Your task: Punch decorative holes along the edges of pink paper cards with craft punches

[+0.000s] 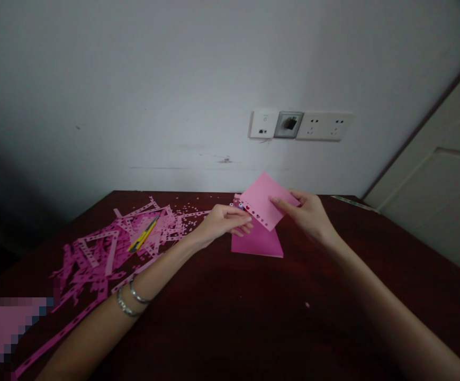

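Note:
A light pink sheet of paper (267, 196) is tilted up over the table, with a row of small shaped holes along its lower left edge. My right hand (305, 209) grips its right corner, thumb on the near face. Close to the punched edge is my left hand (230, 219), its thumb and forefinger drawn together and the other fingers curled; what they hold, if anything, cannot be made out. Below the sheet lies a darker pink stack of paper (257, 246). Small coloured parts of an object (235, 203) show behind my left fingers, mostly hidden.
Left on the dark red table (222, 317) is a heap of punched pink paper strips (95, 254) and tiny scraps. A yellow utility knife (144, 234) rests on them. Behind stands a white wall with sockets (325, 126); a thin strip (352, 202) lies near the back right edge.

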`<state>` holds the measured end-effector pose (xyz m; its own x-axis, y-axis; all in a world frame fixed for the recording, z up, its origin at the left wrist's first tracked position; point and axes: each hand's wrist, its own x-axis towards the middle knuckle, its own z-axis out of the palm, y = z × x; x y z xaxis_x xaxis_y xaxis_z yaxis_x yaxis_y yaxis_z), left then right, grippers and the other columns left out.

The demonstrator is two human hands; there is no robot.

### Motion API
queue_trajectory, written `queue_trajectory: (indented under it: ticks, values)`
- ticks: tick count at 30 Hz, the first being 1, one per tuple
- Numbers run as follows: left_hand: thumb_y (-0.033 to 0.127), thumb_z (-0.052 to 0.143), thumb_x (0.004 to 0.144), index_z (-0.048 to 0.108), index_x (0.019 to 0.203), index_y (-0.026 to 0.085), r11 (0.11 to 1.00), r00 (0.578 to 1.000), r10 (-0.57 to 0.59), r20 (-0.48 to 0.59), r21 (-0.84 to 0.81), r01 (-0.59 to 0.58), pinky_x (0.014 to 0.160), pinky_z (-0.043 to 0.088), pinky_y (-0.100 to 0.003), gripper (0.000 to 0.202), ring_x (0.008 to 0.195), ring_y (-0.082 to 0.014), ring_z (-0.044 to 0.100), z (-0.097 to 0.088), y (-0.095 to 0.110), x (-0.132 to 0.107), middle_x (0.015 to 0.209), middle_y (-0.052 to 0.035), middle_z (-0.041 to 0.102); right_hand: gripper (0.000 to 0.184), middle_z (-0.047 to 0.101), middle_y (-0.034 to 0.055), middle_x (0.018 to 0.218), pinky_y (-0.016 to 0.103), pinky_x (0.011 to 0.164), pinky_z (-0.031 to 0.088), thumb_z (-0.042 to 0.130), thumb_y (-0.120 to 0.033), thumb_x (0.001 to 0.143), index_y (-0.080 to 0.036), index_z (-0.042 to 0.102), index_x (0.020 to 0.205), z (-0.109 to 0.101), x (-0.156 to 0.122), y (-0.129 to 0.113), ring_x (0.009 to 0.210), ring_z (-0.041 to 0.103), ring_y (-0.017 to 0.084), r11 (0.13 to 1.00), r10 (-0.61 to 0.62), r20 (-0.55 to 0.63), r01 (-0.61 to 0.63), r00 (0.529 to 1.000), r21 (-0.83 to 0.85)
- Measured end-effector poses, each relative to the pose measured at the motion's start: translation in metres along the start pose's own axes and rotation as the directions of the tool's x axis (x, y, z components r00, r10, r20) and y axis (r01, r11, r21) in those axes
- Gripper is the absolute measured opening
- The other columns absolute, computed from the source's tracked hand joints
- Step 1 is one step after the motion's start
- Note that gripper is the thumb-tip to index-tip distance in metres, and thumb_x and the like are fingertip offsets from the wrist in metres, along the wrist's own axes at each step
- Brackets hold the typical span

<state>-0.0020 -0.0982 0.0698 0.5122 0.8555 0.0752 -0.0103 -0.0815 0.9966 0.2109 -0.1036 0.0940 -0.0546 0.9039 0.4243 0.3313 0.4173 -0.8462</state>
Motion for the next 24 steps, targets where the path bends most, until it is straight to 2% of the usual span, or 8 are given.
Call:
queue_trajectory:
  ticks: [4,10,16,19,22,24]
  values:
    - [0.033,0.068,0.07,0.067,0.085,0.01,0.999,0.998,-0.032,0.06,0.002,0.032,0.065,0.052,-0.03,0.028,0.072,-0.0178,0.065,0.014,-0.003,-0.003,0.081,-0.0119,0.068,0.028,0.058,0.0021,0.066,0.025,0.05,0.038,0.061,-0.04,0.074,-0.012,0.065,0.075,0.012,-0.004,0.001,0.056,0.05,0.013,0.999,-0.03,-0.035,0.031,0.999,0.027]
    - [0.035,0.066,0.071,0.066,0.075,0.007,0.994,1.0,-0.012,-0.01,-0.105,0.011,0.06,0.052,-0.031,0.028,0.063,-0.0159,0.063,0.031,-0.015,-0.004,0.074,-0.0116,0.067,0.026,0.058,0.0019,0.066,0.024,0.051,0.038,0.061,-0.038,0.075,-0.012,0.065,0.078,0.023,-0.011,-0.004,0.057,0.049,0.013,0.997,-0.061,-0.057,0.063,0.996,0.04]
    - [0.033,0.066,0.071,0.065,0.073,0.008,0.995,1.0,0.008,0.028,-0.097,-0.005,0.064,0.052,-0.031,0.025,0.064,-0.0151,0.064,0.027,-0.014,-0.003,0.072,-0.0098,0.067,0.027,0.058,0.0015,0.066,0.024,0.05,0.037,0.061,-0.039,0.075,-0.013,0.063,0.073,0.017,-0.008,-0.002,0.056,0.049,0.012,0.996,-0.052,-0.119,0.06,0.991,0.063]
    - [0.034,0.066,0.071,0.066,0.074,0.009,0.998,0.993,-0.026,0.113,-0.051,0.032,0.065,0.052,-0.03,0.026,0.065,-0.0151,0.064,0.025,-0.014,-0.003,0.073,-0.0097,0.067,0.028,0.056,0.0007,0.064,0.023,0.048,0.036,0.061,-0.041,0.075,-0.013,0.063,0.072,0.006,-0.004,0.0,0.055,0.048,0.011,0.998,-0.054,-0.176,0.061,0.983,0.033]
    - [0.037,0.068,0.069,0.068,0.079,0.01,0.993,0.973,-0.115,0.2,0.056,0.106,0.064,0.051,-0.029,0.028,0.066,-0.0144,0.063,0.019,-0.012,-0.004,0.076,-0.0101,0.068,0.03,0.057,0.0013,0.064,0.023,0.047,0.036,0.061,-0.043,0.073,-0.013,0.064,0.075,-0.005,-0.001,-0.002,0.054,0.049,0.012,1.0,-0.026,-0.113,0.025,0.993,-0.01]
    - [0.037,0.07,0.067,0.068,0.084,0.012,0.987,0.972,-0.132,0.197,0.122,0.11,0.064,0.051,-0.028,0.03,0.068,-0.0145,0.063,0.012,-0.008,-0.004,0.079,-0.0098,0.068,0.031,0.058,0.0017,0.064,0.023,0.047,0.036,0.062,-0.043,0.072,-0.013,0.065,0.077,-0.011,0.0,-0.006,0.054,0.05,0.012,0.997,0.001,-0.036,-0.004,0.999,-0.077]
